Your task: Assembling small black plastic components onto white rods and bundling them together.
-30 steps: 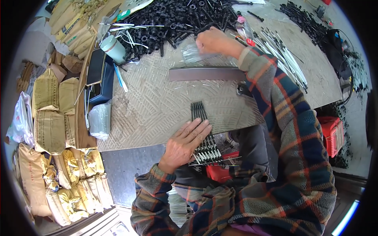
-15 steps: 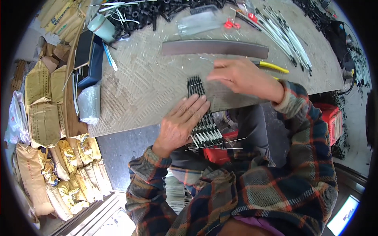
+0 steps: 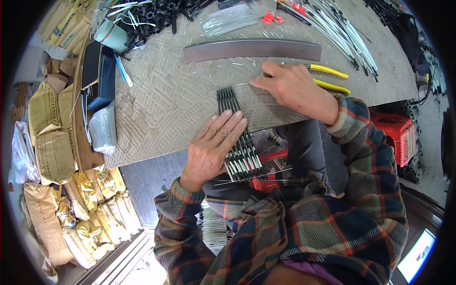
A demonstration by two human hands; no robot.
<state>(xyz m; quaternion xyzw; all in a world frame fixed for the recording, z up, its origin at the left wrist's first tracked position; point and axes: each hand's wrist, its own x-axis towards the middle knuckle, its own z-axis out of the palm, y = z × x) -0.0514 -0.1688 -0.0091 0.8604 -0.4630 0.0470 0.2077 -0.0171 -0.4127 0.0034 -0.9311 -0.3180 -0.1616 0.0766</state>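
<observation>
The left hand (image 3: 209, 146) lies flat, its fingers straight and close together, on the row of black rods (image 3: 227, 99), which reaches over the near edge of the counter (image 3: 156, 111). The right hand (image 3: 295, 86) has closed fingers pinching a thin wire (image 3: 242, 84) beside the rods' far ends.

Head fisheye, facing down
Worn on the head, it looks from close above onto the table (image 3: 156, 109), left hand (image 3: 211, 145) and right hand (image 3: 295, 88).

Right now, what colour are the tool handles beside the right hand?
The handles are yellow, seen best in the head view.
</observation>
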